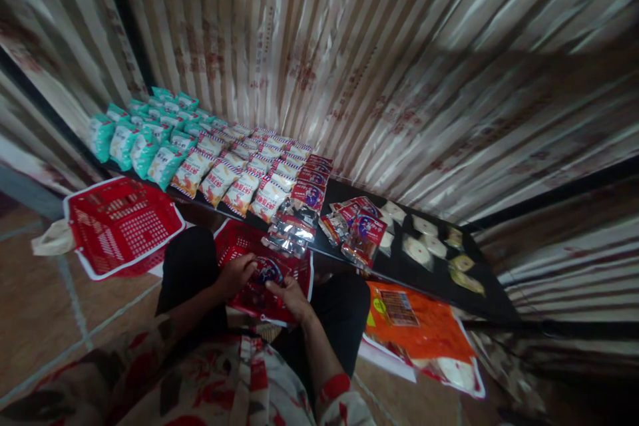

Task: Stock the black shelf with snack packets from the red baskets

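Note:
Both my hands hold a red snack packet (263, 277) with a dark round picture, over a red plastic basket (234, 243) resting on my lap. My left hand (235, 274) grips the packet's left edge with curled fingers. My right hand (290, 295) grips its lower right side, fingers closed on it. Just beyond the basket lie several shiny red and silver packets (294, 223) on a black shelf (399, 266).
Rows of teal (142, 140), orange-white (234, 173) and red packets fill the shelf's left part. Pale flat packets (424, 243) lie to its right. A second red basket (120, 223) sits on the floor at left. An orange bag (419, 329) lies at right. Striped curtain behind.

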`<state>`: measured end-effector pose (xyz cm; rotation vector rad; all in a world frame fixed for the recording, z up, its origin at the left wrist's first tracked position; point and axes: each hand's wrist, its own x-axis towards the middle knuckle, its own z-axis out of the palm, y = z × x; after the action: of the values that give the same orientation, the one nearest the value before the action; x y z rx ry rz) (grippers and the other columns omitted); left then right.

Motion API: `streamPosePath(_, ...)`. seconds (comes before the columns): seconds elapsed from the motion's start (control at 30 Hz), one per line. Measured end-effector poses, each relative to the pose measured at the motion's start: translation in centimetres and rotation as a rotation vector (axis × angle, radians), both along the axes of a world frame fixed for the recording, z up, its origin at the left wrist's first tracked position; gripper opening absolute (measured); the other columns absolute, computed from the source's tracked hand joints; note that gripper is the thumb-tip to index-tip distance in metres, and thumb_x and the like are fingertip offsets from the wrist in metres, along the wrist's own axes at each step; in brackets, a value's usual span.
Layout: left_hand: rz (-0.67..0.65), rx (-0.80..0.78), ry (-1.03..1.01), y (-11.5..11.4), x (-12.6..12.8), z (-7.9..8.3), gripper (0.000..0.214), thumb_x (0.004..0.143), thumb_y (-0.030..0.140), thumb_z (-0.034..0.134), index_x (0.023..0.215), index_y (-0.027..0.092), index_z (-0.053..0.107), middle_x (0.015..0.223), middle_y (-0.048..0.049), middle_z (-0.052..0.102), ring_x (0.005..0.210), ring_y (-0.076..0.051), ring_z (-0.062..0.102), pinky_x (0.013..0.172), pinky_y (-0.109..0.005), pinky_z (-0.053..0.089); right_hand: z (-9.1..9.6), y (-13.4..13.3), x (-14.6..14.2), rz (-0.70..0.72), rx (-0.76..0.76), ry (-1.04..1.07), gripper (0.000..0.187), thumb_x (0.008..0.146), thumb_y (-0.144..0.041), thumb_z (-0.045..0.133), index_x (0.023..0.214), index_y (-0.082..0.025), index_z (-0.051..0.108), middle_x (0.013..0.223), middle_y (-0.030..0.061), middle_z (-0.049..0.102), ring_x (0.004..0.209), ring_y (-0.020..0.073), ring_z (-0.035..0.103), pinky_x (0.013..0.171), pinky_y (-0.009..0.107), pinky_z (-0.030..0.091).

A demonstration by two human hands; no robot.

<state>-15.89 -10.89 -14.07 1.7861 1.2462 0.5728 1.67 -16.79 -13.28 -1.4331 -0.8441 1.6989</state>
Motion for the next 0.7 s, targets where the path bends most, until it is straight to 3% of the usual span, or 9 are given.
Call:
streamPosePath(0.17, 0.08, -0.024, -0.102, -0.8, -0.6, 1.7, 0.027, 0.082, 0.04, 0.038, 0.079, 0.019, 0.055, 0.056, 0.0026, 0.055, 0.055, -0.014, 0.054, 0.055, -0.024, 0.039, 0.7, -0.3, -1.1, 0.021, 0.052, 0.017, 0.043, 0.049, -0.048, 0.081, 0.076, -0.017, 0.069, 0.068, 0.0004, 0.067, 0.066, 0.0154, 0.06, 0.076, 0.032, 0.046)
streamPosePath(0.4, 0.102, 0.007, -0.324, -1.4, -1.0, 3.5, 0.029, 0.082, 0.044, 0.045, 0.071, 0.019, 0.051, 0.054, 0.0041, 0.051, 0.05, -0.011, 0.05, 0.05, -0.021, 0.039, 2.1, -0.7, -1.5, 0.037, 0.173, -0.08, 0.043, 0.057, -0.055, 0.074, 0.073, -0.016, 0.069, 0.067, 0.0012, 0.066, 0.066, 0.016, 0.059, 0.07, 0.031, 0.047)
streamPosePath(0.7, 0.102, -0.145, -0.549, -0.9, 0.5, 8.6, 0.03, 0.075, 0.046, 0.057, 0.085, 0.018, 0.053, 0.069, 0.0008, 0.063, 0.054, -0.011, 0.057, 0.048, -0.02, 0.043, 7.8, -0.5, -0.7, 0.035, 0.364, -0.112, 0.04, 0.068, -0.053, 0.067, 0.082, -0.016, 0.069, 0.073, 0.0006, 0.068, 0.066, 0.0141, 0.059, 0.069, 0.028, 0.046)
